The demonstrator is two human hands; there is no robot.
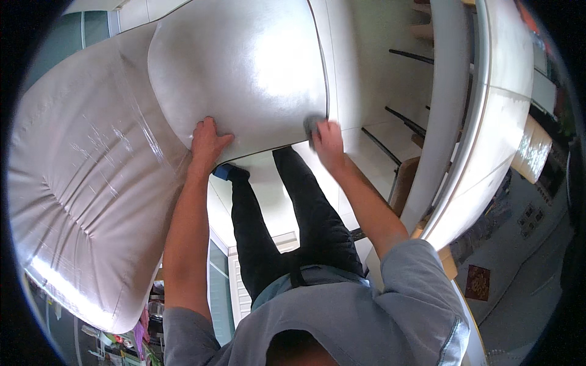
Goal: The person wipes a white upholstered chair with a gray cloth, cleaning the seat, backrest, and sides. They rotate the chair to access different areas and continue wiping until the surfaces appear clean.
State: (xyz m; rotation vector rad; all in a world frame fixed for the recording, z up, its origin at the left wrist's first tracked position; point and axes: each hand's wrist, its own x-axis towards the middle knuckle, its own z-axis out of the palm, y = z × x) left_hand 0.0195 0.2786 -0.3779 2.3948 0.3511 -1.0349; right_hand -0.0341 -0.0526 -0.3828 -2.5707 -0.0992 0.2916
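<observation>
My left hand point(208, 141) rests on the light seat point(219, 68) of a padded sofa, close to where the seat meets the backrest. Its thumb is spread from the fingers and nothing is in its grip. In my right hand point(329, 142) is a grey cloth or sponge point(313, 127), pressed at the seat's near right corner. Both the hand and the grey thing are blurred, so its exact kind is unclear. A glossy, creased surface covers the beige backrest point(91, 160) at left. Bright light reflects off the seat.
On the right stands a white table point(499, 114) with a curved edge. Thin dark legs point(384, 146) and a brown seat point(405, 185) show beneath or beside it. Pale floor tiles point(261, 187) lie under my feet. Assorted items point(119, 345) are at lower left, behind the backrest.
</observation>
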